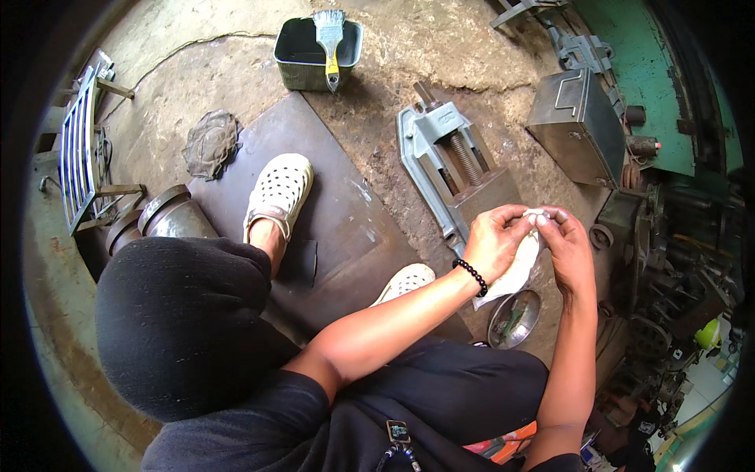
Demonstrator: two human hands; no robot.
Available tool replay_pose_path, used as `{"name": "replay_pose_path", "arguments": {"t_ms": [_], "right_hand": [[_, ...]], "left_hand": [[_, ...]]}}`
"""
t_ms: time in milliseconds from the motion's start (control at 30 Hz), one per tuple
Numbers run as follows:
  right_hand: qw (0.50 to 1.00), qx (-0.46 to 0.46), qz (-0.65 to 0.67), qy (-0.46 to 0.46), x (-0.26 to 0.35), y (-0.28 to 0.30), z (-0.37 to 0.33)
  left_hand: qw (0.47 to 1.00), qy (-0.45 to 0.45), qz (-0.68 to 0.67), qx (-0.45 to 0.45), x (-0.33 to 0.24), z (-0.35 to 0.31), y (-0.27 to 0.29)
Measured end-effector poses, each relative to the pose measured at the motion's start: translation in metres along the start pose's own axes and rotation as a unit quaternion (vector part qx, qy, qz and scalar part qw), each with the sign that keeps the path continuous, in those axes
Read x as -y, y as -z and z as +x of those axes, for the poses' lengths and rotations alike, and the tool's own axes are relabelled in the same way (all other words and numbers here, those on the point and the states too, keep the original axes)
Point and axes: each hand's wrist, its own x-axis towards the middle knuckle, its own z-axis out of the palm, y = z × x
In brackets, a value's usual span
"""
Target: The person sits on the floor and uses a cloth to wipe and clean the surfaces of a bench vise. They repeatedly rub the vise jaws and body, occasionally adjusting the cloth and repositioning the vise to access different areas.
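Both hands meet in front of the vise at the right, fingertips pinched together around a white cloth. My left hand, below which a black bead bracelet circles the wrist, grips the cloth's upper end from the left. From the right, my right hand pinches the same end with thumb and fingers. The white cloth hangs down between the hands, above a round metal bowl. Greenish, thin items lie in the bowl, too small to name. A grey machine vise with a threaded screw lies just beyond my left hand.
A paintbrush rests across a dark square container at the back. A metal box stands at the far right. Machine parts crowd the right edge. A crumpled dark rag lies beside the floor plate; a slatted metal frame is farther left.
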Motion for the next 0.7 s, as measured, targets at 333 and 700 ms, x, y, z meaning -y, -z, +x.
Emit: {"name": "replay_pose_path", "arguments": {"t_ms": [333, 700], "right_hand": [[0.992, -0.029, -0.1, -0.075, -0.075, -0.026, 0.033], [0.885, 0.048, -0.376, 0.271, -0.081, -0.077, 0.098]], "left_hand": [[0.966, 0.188, -0.138, -0.11, 0.067, -0.012, 0.007], [0.964, 0.086, -0.045, -0.249, 0.099, 0.062, 0.058]]}}
